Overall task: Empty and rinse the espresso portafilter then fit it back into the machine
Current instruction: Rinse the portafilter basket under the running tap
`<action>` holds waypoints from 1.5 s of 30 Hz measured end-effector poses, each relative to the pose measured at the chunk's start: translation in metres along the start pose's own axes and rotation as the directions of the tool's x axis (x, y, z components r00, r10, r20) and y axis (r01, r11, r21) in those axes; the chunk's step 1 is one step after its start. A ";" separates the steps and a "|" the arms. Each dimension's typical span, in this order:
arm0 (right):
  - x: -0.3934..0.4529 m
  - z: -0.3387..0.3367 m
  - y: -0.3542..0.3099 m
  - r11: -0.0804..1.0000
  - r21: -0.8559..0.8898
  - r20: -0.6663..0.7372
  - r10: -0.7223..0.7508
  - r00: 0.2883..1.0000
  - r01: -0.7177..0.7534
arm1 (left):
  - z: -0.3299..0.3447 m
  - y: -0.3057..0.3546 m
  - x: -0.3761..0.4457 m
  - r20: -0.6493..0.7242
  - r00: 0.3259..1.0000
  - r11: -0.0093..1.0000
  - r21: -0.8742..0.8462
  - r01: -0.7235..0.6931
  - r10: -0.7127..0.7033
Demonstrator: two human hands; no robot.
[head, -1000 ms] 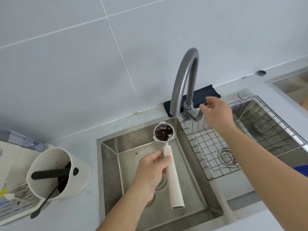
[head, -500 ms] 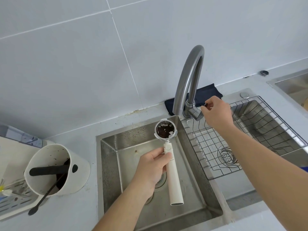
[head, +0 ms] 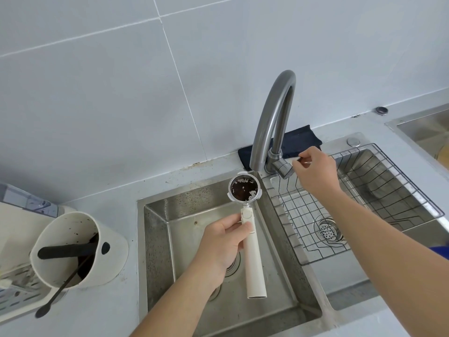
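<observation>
My left hand (head: pixel 224 242) grips the white handle of the portafilter (head: pixel 252 259) over the left sink basin (head: pixel 194 210). Its round metal basket (head: pixel 243 189) faces up right below the spout of the grey curved faucet (head: pixel 272 117), with dark coffee residue inside. My right hand (head: pixel 315 171) is closed around the faucet's lever at its base. No water is visible from the spout.
A white knock-box cup (head: pixel 80 249) with a black bar and a black brush stands on the counter at left, beside a white machine's drip tray (head: pixel 14 295). A wire rack (head: pixel 364 203) sits in the right basin. A dark cloth (head: pixel 298 139) lies behind the faucet.
My right hand has moved in from just beside the faucet's lever and closed on it. The portafilter has stayed under the spout.
</observation>
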State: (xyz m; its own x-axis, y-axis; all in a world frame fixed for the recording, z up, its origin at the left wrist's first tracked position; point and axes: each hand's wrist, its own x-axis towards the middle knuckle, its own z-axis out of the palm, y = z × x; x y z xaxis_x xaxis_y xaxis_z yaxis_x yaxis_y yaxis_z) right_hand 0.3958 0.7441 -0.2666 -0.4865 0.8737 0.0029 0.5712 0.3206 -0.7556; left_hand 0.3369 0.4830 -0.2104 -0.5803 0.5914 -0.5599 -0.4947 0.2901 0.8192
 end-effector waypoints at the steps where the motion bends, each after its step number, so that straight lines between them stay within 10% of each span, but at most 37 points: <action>1: 0.000 0.000 0.001 1.000 0.002 -0.003 0.001 1.000 -0.001 | 0.000 0.001 0.000 0.004 1.000 1.000 -0.001 -0.002 0.002; 45: -0.005 0.001 0.010 0.998 0.061 0.006 0.011 1.000 -0.011 | 0.005 0.006 0.004 0.153 0.980 0.991 -0.017 0.133 -0.129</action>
State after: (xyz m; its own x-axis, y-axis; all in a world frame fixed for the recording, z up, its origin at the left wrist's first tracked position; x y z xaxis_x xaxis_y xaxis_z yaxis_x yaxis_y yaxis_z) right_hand 0.4032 0.7428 -0.2744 -0.4845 0.8747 -0.0093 0.5351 0.2880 -0.7942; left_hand 0.3346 0.4910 -0.2075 -0.4057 0.6572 -0.6353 -0.5782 0.3538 0.7352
